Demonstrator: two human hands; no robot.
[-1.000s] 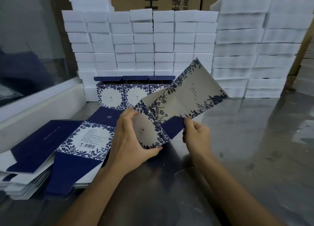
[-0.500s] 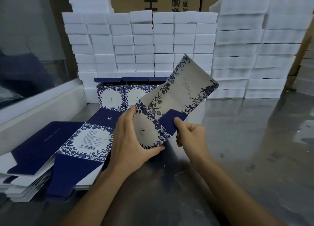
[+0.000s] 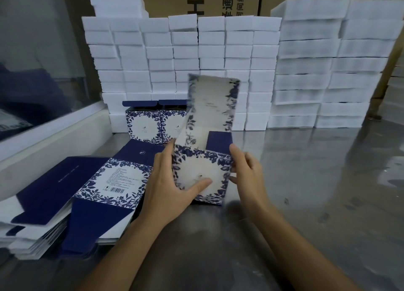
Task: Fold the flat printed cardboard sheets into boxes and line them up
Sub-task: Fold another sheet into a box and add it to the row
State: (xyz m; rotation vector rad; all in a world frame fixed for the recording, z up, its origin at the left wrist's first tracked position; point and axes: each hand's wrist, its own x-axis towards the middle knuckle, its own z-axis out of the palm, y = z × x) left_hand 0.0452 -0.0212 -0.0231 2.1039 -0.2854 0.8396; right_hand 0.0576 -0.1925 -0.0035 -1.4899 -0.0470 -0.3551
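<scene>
Squaring up a half-formed box (image 3: 201, 175), left hand (image 3: 168, 188) and right hand (image 3: 247, 175) clamped on its sides. Two finished boxes (image 3: 145, 124) line the table's (image 3: 306, 192) far edge; a stack of flat sheets (image 3: 72, 194) waits.

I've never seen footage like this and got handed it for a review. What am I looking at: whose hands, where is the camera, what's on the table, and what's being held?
There is no machine here. A person wears a wide-angle camera on the head, looking forward and down, so you see their own arms reaching in from below. The left hand and right hand both hold a half-folded box printed with blue flowers; its lid panel stands upright, blurred by motion. It sits on a shiny metal table. On the left lies a stack of flat sheets waiting to be folded. Behind, finished boxes stand side by side in front of a wall of white foam blocks.
</scene>
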